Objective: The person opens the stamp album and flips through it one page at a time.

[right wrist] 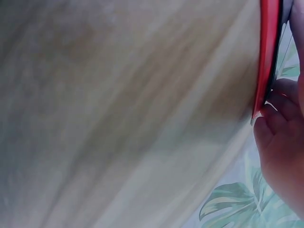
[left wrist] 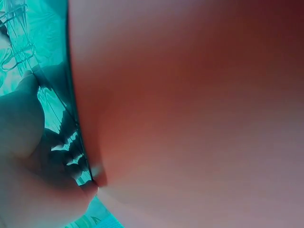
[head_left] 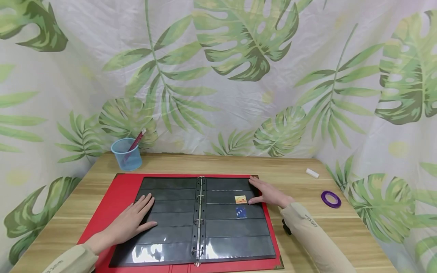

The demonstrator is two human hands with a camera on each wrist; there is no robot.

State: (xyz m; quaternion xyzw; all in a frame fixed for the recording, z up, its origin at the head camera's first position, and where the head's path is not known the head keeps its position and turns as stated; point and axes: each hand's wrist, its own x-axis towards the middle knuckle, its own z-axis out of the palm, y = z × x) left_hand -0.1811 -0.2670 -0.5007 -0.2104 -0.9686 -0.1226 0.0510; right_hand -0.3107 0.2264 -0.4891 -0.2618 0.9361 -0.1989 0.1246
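Observation:
A red ring-bound stamp album [head_left: 100, 212] lies spread on the table, with black pocket pages on both sides of its metal rings. My left hand [head_left: 131, 218] rests with extended fingers on the outer part of the left page [head_left: 170, 212]. On the upper right edge of the right page [head_left: 235, 227] lies my right hand [head_left: 269, 193], fingers straight and thumb apart. Near that thumb sits a yellow and orange stamp [head_left: 240, 199] in a pocket strip. Just below it is a dark blue stamp [head_left: 241, 212]. Both wrist views show fingers touching the album; neither hand grips anything.
A blue translucent cup [head_left: 127, 155] holding a dark red pencil [head_left: 137, 139] stands at the back left. To the right of the album are a white eraser [head_left: 312, 173] and a purple tape roll [head_left: 331, 199]. A leaf-patterned curtain [head_left: 218, 94] hangs behind the wooden table [head_left: 290, 167].

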